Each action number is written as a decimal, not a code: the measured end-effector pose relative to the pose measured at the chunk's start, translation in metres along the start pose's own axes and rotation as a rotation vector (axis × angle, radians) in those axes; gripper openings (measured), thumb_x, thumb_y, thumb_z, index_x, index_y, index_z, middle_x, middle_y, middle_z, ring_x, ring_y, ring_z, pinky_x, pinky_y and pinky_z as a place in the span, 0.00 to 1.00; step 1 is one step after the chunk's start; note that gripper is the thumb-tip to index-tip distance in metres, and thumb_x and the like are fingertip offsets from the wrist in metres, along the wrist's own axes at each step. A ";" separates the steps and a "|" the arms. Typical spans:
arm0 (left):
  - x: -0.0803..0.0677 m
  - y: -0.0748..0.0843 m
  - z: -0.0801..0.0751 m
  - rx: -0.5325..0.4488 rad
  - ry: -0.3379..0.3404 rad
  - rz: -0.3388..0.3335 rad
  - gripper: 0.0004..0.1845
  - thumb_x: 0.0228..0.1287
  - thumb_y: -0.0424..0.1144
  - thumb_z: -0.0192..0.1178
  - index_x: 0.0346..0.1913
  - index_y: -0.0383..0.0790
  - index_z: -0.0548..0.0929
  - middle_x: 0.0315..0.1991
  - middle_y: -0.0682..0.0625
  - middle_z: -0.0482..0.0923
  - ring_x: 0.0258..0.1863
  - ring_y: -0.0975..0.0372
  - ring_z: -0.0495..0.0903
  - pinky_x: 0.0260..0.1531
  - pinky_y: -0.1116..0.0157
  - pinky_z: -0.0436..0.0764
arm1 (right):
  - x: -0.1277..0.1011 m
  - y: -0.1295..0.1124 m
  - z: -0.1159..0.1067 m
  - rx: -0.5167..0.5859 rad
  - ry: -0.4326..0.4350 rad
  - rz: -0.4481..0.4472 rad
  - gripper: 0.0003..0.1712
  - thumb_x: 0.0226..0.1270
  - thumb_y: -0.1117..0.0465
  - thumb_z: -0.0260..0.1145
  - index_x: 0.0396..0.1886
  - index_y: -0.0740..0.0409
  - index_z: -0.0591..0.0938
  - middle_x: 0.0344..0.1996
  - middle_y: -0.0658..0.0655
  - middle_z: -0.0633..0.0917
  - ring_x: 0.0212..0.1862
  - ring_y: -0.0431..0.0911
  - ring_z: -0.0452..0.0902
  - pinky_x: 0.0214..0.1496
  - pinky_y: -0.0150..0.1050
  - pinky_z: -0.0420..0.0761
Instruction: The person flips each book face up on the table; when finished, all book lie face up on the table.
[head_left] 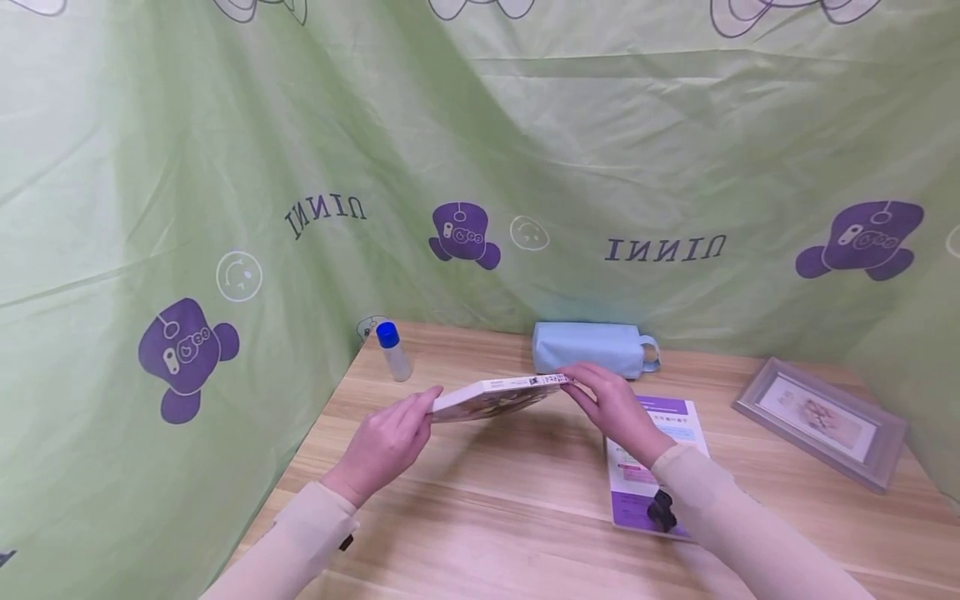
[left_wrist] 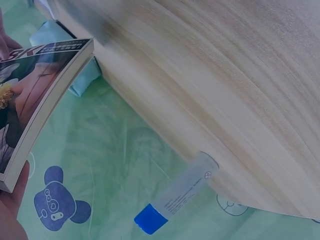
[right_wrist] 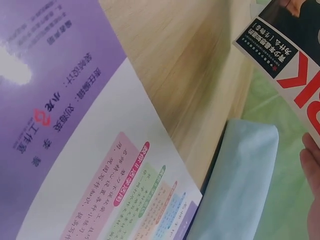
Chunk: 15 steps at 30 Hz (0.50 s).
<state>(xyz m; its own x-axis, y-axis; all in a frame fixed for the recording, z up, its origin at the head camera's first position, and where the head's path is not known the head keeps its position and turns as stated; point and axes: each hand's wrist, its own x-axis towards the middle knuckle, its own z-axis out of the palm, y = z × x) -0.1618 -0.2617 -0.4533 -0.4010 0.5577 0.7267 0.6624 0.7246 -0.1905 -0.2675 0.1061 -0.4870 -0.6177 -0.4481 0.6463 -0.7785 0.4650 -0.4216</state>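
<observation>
A thick paperback book (head_left: 498,397) is held tilted above the wooden table, its white spine facing the head camera. My left hand (head_left: 386,442) grips its left end. At the other end, the fingers of my right hand (head_left: 611,408) pinch the far right corner. In the left wrist view the book (left_wrist: 37,95) shows a dark photo cover with a yellow flower. Large red letters stand out on the book (right_wrist: 300,80) in the right wrist view. Below my right forearm lies a purple and white booklet (head_left: 637,510), partly covered by the hand and sleeve.
A glue stick (head_left: 393,352) with a blue cap stands at the back left of the table (head_left: 465,533). A light blue pencil case (head_left: 588,346) lies along the back edge by the green curtain (head_left: 637,150). At the right is a grey picture frame (head_left: 821,421).
</observation>
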 end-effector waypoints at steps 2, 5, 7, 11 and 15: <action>0.000 0.000 0.000 -0.009 -0.001 -0.011 0.20 0.82 0.37 0.46 0.62 0.28 0.80 0.40 0.44 0.87 0.28 0.56 0.88 0.23 0.62 0.87 | 0.000 -0.001 -0.001 0.011 0.002 0.005 0.18 0.68 0.67 0.74 0.57 0.57 0.87 0.51 0.52 0.88 0.55 0.50 0.85 0.60 0.48 0.84; 0.000 0.001 0.000 -0.022 -0.008 -0.028 0.20 0.82 0.38 0.45 0.62 0.27 0.79 0.40 0.43 0.86 0.29 0.56 0.88 0.24 0.62 0.88 | 0.001 -0.001 -0.001 0.023 0.006 0.006 0.19 0.68 0.67 0.74 0.58 0.57 0.87 0.52 0.52 0.88 0.56 0.50 0.85 0.61 0.48 0.83; 0.000 0.001 -0.001 -0.029 -0.011 -0.038 0.20 0.82 0.38 0.45 0.63 0.27 0.78 0.41 0.43 0.86 0.30 0.55 0.88 0.25 0.61 0.88 | 0.002 -0.001 -0.001 0.027 0.008 0.003 0.19 0.68 0.67 0.74 0.58 0.56 0.87 0.52 0.52 0.88 0.56 0.50 0.85 0.61 0.48 0.83; 0.001 0.001 -0.001 -0.034 -0.002 -0.047 0.20 0.82 0.37 0.46 0.64 0.27 0.78 0.41 0.42 0.86 0.31 0.55 0.89 0.27 0.60 0.89 | 0.002 -0.001 -0.002 0.028 0.013 0.000 0.19 0.68 0.67 0.74 0.58 0.55 0.87 0.52 0.51 0.88 0.56 0.49 0.84 0.61 0.47 0.83; 0.002 0.002 0.000 -0.041 0.013 -0.048 0.21 0.82 0.38 0.46 0.64 0.27 0.78 0.41 0.43 0.86 0.31 0.55 0.88 0.27 0.59 0.89 | 0.001 0.000 -0.003 0.028 0.015 -0.003 0.20 0.68 0.67 0.74 0.58 0.54 0.87 0.51 0.51 0.88 0.55 0.49 0.84 0.62 0.46 0.82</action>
<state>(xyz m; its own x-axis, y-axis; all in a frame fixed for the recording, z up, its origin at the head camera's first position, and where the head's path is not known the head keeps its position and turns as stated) -0.1610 -0.2596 -0.4521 -0.4247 0.5172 0.7431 0.6680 0.7330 -0.1284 -0.2678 0.1077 -0.4844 -0.6141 -0.4375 0.6568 -0.7830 0.4420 -0.4376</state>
